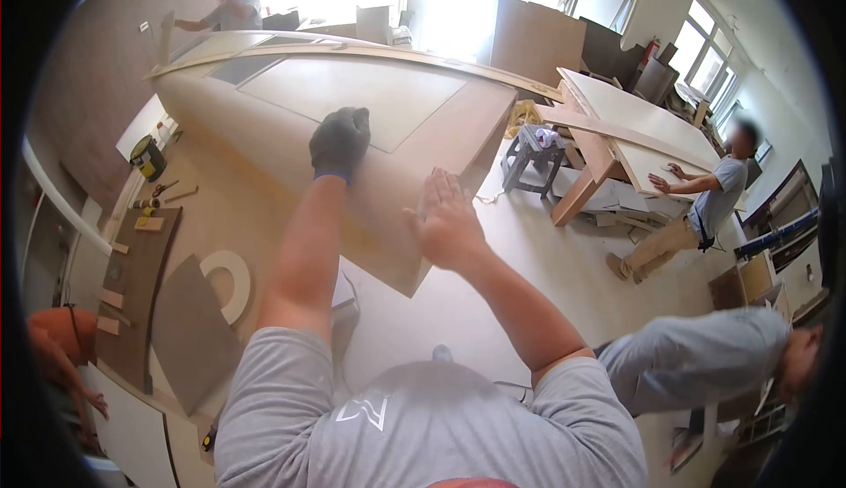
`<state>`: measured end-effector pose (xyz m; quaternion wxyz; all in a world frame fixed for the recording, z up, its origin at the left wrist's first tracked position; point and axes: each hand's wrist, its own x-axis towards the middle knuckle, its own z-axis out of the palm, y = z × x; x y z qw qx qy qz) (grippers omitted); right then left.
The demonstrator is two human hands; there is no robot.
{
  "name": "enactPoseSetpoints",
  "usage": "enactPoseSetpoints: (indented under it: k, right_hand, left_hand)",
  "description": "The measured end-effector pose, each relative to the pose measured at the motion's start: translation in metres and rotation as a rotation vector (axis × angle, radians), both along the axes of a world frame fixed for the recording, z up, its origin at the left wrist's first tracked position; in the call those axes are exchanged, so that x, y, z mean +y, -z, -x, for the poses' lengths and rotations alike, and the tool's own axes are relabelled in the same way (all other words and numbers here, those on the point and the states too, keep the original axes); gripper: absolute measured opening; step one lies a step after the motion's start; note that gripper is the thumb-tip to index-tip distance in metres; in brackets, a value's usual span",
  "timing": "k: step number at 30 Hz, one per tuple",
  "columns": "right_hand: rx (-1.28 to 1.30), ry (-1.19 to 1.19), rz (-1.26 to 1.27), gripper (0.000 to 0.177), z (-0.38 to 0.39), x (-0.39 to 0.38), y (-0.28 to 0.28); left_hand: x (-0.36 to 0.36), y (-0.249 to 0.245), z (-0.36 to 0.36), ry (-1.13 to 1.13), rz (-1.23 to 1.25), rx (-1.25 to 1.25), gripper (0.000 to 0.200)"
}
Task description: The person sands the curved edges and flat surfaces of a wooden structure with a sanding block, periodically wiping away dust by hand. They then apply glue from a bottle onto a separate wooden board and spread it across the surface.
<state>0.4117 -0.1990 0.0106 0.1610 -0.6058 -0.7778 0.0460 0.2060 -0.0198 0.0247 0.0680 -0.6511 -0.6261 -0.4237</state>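
Observation:
My left hand, in a dark glove with a blue cuff, is closed over the top of a large pale wooden panel piece. Whatever its curled fingers hold, if anything, is hidden. Bare and flat, my right hand rests on the same piece near its front corner, fingers stretched out. A thin rectangular outline marks a lighter sheet on the surface beyond my hands. Along the far edge runs a long wooden strip.
Several people work nearby: one at a white-topped table on the right, another bending close on my right. A grey stool stands right of the panel. At left lie a brown board, a pale ring, scissors and a can.

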Motion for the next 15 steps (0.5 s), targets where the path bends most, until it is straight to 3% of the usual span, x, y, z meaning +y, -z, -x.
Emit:
enactPoseSetpoints:
  k: [3, 8, 10, 13, 15]
  right_hand:
    - [0.071, 0.109, 0.014, 0.084, -0.024, 0.047, -0.008]
    - [-0.011, 0.085, 0.004, 0.083, -0.010, 0.029, 0.009]
    - [0.019, 0.059, 0.093, 0.083, -0.010, 0.012, -0.014]
    - [0.102, 0.094, 0.060, 0.080, -0.037, 0.069, -0.003]
    - [0.078, 0.146, 0.099, 0.081, -0.029, 0.056, -0.015]
  left_hand:
    - [-0.013, -0.001, 0.001, -0.006, 0.054, 0.003, 0.044]
    - [-0.009, -0.001, -0.001, -0.021, 0.045, 0.027, 0.044]
    - [-0.002, -0.001, 0.001, -0.007, 0.013, 0.023, 0.044]
    - [-0.018, -0.004, -0.002, 0.004, -0.027, 0.004, 0.044]
    - [-0.015, 0.006, 0.000, -0.015, -0.038, 0.037, 0.044]
